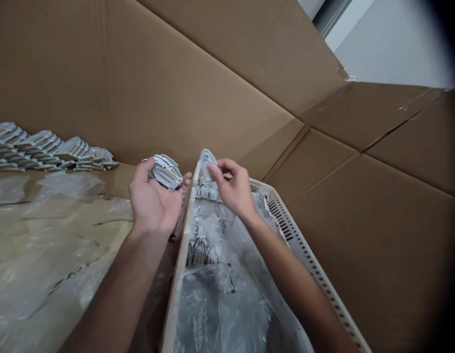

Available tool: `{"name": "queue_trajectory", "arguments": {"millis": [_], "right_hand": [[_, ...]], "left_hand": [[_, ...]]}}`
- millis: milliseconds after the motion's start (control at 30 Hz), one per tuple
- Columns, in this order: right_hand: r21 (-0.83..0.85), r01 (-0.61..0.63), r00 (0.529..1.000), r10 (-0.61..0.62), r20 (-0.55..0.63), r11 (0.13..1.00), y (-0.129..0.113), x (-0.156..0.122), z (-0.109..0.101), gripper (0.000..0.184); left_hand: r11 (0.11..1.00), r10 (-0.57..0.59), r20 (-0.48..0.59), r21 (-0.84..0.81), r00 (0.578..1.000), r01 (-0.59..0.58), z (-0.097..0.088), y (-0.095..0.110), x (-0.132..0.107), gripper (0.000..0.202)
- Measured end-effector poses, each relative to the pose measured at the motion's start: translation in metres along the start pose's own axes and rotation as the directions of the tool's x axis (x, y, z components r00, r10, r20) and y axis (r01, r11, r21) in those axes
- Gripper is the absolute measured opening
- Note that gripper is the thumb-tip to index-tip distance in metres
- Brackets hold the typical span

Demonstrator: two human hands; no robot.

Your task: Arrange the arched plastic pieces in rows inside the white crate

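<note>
My left hand (153,198) is closed around a small stack of flat grey-white plastic pieces (164,170), held just left of a cream perforated basket (304,250). My right hand (233,189) pinches a single grey-white piece (206,159) above the basket's far end. The basket is lined with a clear plastic bag (227,299) holding more packed pieces (201,250).
Long rows of the same grey-white pieces (47,149) lie stacked at the far left. Crumpled clear plastic sheets (39,255) cover the surface on the left. Brown cardboard walls (198,83) enclose the back and right side.
</note>
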State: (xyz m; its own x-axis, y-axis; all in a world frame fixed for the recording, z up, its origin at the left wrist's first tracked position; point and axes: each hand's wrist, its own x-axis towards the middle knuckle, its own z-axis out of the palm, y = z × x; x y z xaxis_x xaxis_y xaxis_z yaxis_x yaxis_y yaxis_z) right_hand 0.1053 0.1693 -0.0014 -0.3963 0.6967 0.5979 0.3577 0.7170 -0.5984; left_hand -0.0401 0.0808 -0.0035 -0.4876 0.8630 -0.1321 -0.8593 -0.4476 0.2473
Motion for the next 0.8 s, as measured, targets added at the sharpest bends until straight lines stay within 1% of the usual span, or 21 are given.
{"name": "queue_trajectory", "arguments": {"millis": [33,67,100,133,167,200,267,367,467,600,700,800], "right_hand": [[-0.020,-0.075,0.997,0.075,0.007,0.997,0.021,0.002,-0.009,0.029],[-0.075,-0.173,0.985,0.173,-0.007,0.982,0.045,0.004,-0.018,0.028],[-0.164,-0.294,0.956,0.292,-0.041,0.941,0.069,0.004,-0.026,0.023],[-0.257,-0.409,0.912,0.401,-0.085,0.875,0.093,0.002,-0.032,0.016],[-0.331,-0.499,0.864,0.488,-0.123,0.801,0.116,-0.001,-0.037,0.012],[-0.357,-0.542,0.837,0.528,-0.145,0.761,0.136,-0.006,-0.040,0.010],[-0.380,-0.594,0.798,0.579,-0.169,0.708,0.169,-0.016,-0.042,0.016],[-0.380,-0.626,0.770,0.617,-0.162,0.682,0.199,-0.028,-0.035,0.022],[-0.379,-0.638,0.755,0.642,-0.137,0.670,0.213,-0.031,-0.026,0.020],[-0.396,-0.633,0.750,0.654,-0.101,0.665,0.217,-0.031,-0.020,0.017],[-0.417,-0.608,0.773,0.624,-0.114,0.676,0.208,-0.028,-0.018,0.019],[-0.441,-0.548,0.823,0.554,-0.129,0.711,0.185,-0.020,-0.018,0.021]], "left_hand": [[1.000,0.009,-0.012,0.012,1.000,-0.009,-0.001,0.000,0.001,0.018],[1.000,0.018,-0.025,0.020,1.000,-0.017,-0.003,0.001,0.001,0.018],[0.999,0.025,-0.031,0.022,0.999,-0.025,-0.004,0.001,0.002,0.017],[0.999,0.031,-0.024,0.018,0.999,-0.031,-0.005,0.002,0.002,0.018],[0.999,0.036,-0.018,0.012,0.999,-0.036,-0.005,0.003,0.002,0.019],[0.999,0.035,-0.020,0.004,0.999,-0.035,-0.005,0.003,0.001,0.021],[0.999,0.029,-0.033,-0.012,0.999,-0.029,-0.003,0.004,0.000,0.026],[1.000,0.014,-0.048,-0.018,0.999,-0.015,-0.002,0.003,-0.001,0.025],[1.000,0.008,-0.053,-0.019,0.999,-0.009,-0.002,0.002,0.000,0.020],[0.999,0.021,-0.055,-0.036,0.998,-0.023,-0.004,0.002,-0.001,0.016],[0.999,0.025,-0.055,-0.040,0.998,-0.027,-0.005,0.001,-0.002,0.012],[0.998,0.018,-0.059,-0.057,0.998,-0.022,-0.004,0.000,-0.002,0.011]]}}
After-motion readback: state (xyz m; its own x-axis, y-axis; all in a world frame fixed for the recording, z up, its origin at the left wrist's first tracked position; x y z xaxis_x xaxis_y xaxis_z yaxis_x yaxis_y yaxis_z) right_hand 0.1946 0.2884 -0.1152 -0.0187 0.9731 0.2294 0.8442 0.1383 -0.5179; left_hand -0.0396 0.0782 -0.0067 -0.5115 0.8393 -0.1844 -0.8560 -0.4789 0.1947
